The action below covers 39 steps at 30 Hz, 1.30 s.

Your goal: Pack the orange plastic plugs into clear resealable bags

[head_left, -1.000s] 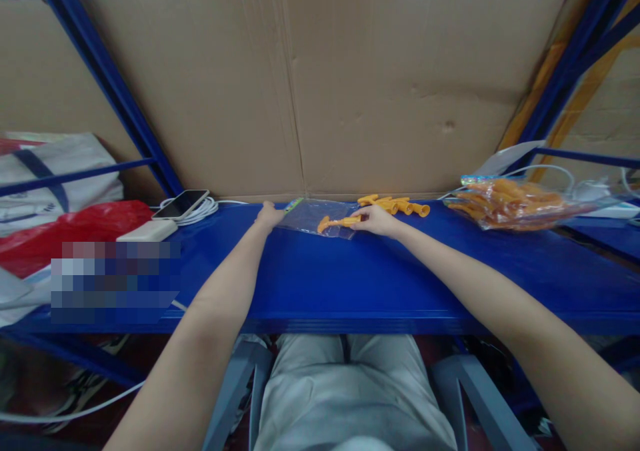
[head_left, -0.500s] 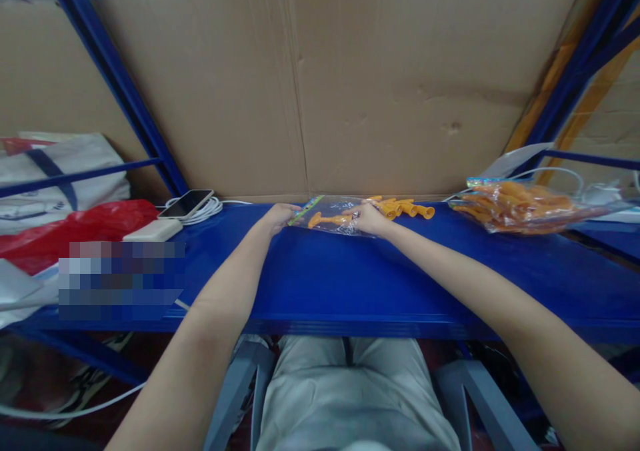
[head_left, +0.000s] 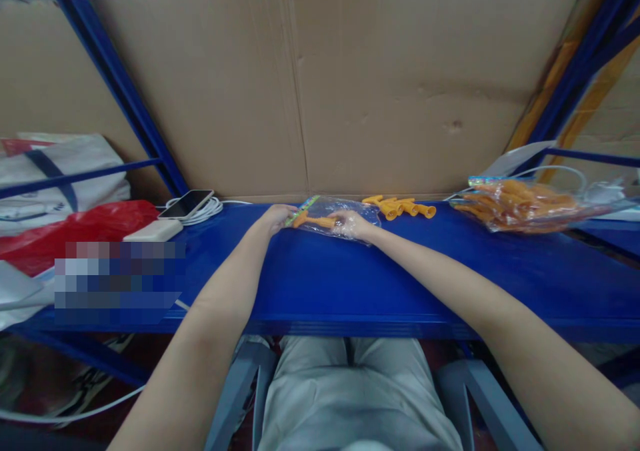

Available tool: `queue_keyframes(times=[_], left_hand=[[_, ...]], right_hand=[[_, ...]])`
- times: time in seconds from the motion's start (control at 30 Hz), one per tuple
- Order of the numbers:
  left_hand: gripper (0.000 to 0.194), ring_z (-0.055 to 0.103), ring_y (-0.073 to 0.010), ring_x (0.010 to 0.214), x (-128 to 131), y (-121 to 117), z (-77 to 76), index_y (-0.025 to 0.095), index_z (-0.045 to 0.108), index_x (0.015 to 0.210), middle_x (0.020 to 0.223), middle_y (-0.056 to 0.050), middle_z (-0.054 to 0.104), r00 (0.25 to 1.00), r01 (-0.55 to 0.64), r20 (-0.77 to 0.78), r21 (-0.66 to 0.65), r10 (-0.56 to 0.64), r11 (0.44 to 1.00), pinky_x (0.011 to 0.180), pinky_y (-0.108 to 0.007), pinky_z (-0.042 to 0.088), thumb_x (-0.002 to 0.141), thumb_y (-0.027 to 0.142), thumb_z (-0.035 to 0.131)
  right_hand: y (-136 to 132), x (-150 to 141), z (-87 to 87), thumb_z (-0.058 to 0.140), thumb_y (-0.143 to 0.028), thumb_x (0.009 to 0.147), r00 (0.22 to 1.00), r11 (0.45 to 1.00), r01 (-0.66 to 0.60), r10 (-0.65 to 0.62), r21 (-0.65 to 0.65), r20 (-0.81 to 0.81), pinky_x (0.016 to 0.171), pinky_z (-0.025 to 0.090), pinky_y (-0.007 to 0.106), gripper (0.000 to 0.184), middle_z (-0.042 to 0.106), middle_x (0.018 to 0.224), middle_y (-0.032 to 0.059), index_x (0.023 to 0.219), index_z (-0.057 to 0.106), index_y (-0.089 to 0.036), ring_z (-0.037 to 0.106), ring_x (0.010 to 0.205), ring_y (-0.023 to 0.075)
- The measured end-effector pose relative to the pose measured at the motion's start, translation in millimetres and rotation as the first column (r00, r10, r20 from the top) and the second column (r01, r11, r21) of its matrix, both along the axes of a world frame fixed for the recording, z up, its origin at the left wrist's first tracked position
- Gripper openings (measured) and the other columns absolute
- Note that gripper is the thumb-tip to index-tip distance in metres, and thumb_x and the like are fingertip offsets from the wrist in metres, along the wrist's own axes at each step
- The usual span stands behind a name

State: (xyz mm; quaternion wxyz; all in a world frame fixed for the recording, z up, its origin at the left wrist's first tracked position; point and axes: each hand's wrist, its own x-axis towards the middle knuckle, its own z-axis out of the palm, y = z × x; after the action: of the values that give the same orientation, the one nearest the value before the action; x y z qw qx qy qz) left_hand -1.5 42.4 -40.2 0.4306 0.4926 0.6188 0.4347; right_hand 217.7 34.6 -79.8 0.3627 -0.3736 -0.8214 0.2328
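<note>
My left hand (head_left: 276, 218) is closed on the left end of a clear plastic bag (head_left: 345, 206), beside its green and yellow printed strip (head_left: 307, 203). The bag lies low over the blue tabletop. My right hand (head_left: 353, 225) is pinched on an orange plastic piece (head_left: 320, 222) that has a tube-like stem and a wider crosspiece at its left end. Shiny film covers part of this hand, which seems to be inside the bag. Several loose orange plastic pieces (head_left: 400, 207), with round flared ends, lie just right of the bag against the cardboard.
A filled bag of orange pieces (head_left: 520, 204) lies at the right. At the left are a phone (head_left: 187, 204), a coiled white cable (head_left: 207, 210), a white block (head_left: 153, 231) and a red plastic bag (head_left: 115, 218). Cardboard (head_left: 375, 91) stands behind the blue tabletop (head_left: 320, 284).
My right hand has moved left with the orange piece, bringing its crosspiece close to the printed strip. The bag has bunched up around that hand. My left hand has barely moved.
</note>
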Motion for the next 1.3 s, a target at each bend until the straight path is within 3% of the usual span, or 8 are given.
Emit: queue_keyframes(times=[0.23, 0.37, 0.43, 0.53, 0.73, 0.97, 1.07, 1.3], left_hand=[[0.029, 0.068, -0.0189, 0.077, -1.6, 3.3, -2.0, 0.01, 0.068, 0.092, 0.083, -0.008, 0.071, 0.985, -0.077, -0.15, 0.09, 0.09, 0.993, 0.07, -0.027, 0.055, 0.067, 0.001, 0.056], [0.029, 0.061, -0.0236, 0.108, -1.5, 1.6, -5.8, 0.011, 0.068, 0.096, 0.109, -0.013, 0.068, 0.768, -0.045, -0.595, 0.322, 0.239, 0.946, 0.095, -0.029, 0.047, 0.07, 0.006, 0.055], [0.032, 0.057, -0.0226, 0.115, 0.4, 0.6, -7.9, 0.011, 0.067, 0.102, 0.116, -0.013, 0.064, 0.654, 0.05, -0.705, 0.403, 0.275, 0.914, 0.101, -0.027, 0.042, 0.073, 0.008, 0.053], [0.032, 0.055, -0.0214, 0.117, 7.1, 0.6, -10.3, 0.012, 0.065, 0.107, 0.118, -0.013, 0.063, 0.59, 0.212, -0.773, 0.427, 0.233, 0.879, 0.104, -0.027, 0.039, 0.079, 0.014, 0.05], [0.036, 0.045, -0.0195, 0.128, 26.0, 2.1, -13.3, 0.012, 0.06, 0.116, 0.134, -0.013, 0.054, 0.545, 0.456, -0.831, 0.403, 0.109, 0.794, 0.111, -0.032, 0.031, 0.088, 0.021, 0.041], [0.048, 0.026, -0.019, 0.142, 33.7, 2.5, -17.7, 0.012, 0.048, 0.135, 0.15, -0.011, 0.038, 0.424, 0.533, -0.905, 0.221, -0.031, 0.817, 0.117, -0.037, 0.017, 0.095, 0.031, 0.03], [0.054, 0.022, -0.0178, 0.143, 33.6, 6.8, -21.4, 0.012, 0.042, 0.141, 0.153, -0.011, 0.033, 0.386, 0.509, -0.919, 0.137, -0.084, 0.85, 0.117, -0.035, 0.016, 0.096, 0.034, 0.023], [0.059, 0.007, -0.0225, 0.146, 35.6, 3.3, -17.2, 0.025, 0.025, 0.15, 0.159, -0.003, 0.012, 0.357, 0.351, -0.916, -0.047, -0.18, 0.935, 0.113, -0.053, 0.019, 0.096, 0.044, 0.01]], right_hand=[[-12.2, 2.0, -2.7, 0.072, -0.019, 0.07, 0.998, 0.997, -0.036, 0.033, -0.069, -0.046, 0.089, 0.05, 0.039, 0.041, 0.071, 0.106, 0.012, 0.11, 0.066, -0.01, 0.066, 0.099, 0.0246], [-15.7, 1.4, -0.9, 0.07, -0.018, 0.072, 0.995, 0.99, -0.071, 0.062, -0.119, -0.076, 0.087, 0.052, 0.039, 0.042, 0.07, 0.106, 0.0132, 0.113, 0.064, -0.008, 0.066, 0.097, 0.0238], [-16.5, 2.1, 0.1, 0.071, -0.017, 0.072, 0.994, 0.988, -0.086, 0.077, -0.126, -0.071, 0.09, 0.051, 0.038, 0.044, 0.07, 0.108, 0.0125, 0.114, 0.064, -0.009, 0.066, 0.099, 0.023], [-18.7, 3.4, 3.0, 0.069, -0.017, 0.073, 0.996, 0.99, -0.092, 0.09, -0.11, -0.022, 0.094, 0.048, 0.039, 0.043, 0.071, 0.108, 0.0097, 0.115, 0.064, -0.012, 0.065, 0.099, 0.0214], [-25.1, 3.3, 8.4, 0.065, -0.017, 0.078, 0.984, 0.98, -0.175, 0.178, -0.099, 0.029, 0.098, 0.046, 0.034, 0.039, 0.068, 0.118, 0.0086, 0.116, 0.065, -0.015, 0.063, 0.106, 0.0194], [-25.2, 3.7, 10.4, 0.056, -0.021, 0.085, 0.951, 0.956, -0.276, 0.287, -0.103, 0.114, 0.093, 0.048, 0.032, 0.042, 0.068, 0.117, 0.0097, 0.125, 0.061, -0.011, 0.064, 0.104, 0.0197], [-27.6, 4.1, 16.7, 0.054, -0.021, 0.086, 0.937, 0.961, -0.272, 0.277, -0.049, 0.216, 0.095, 0.047, 0.032, 0.04, 0.067, 0.12, 0.0089, 0.124, 0.062, -0.013, 0.063, 0.106, 0.0199], [-26.3, 24.6, 44.9, 0.053, -0.009, 0.081, 0.889, 0.995, -0.092, 0.063, 0.042, 0.453, 0.089, 0.048, 0.028, 0.028, 0.073, 0.105, 0.0053, 0.099, 0.073, -0.017, 0.067, 0.096, 0.0191]])
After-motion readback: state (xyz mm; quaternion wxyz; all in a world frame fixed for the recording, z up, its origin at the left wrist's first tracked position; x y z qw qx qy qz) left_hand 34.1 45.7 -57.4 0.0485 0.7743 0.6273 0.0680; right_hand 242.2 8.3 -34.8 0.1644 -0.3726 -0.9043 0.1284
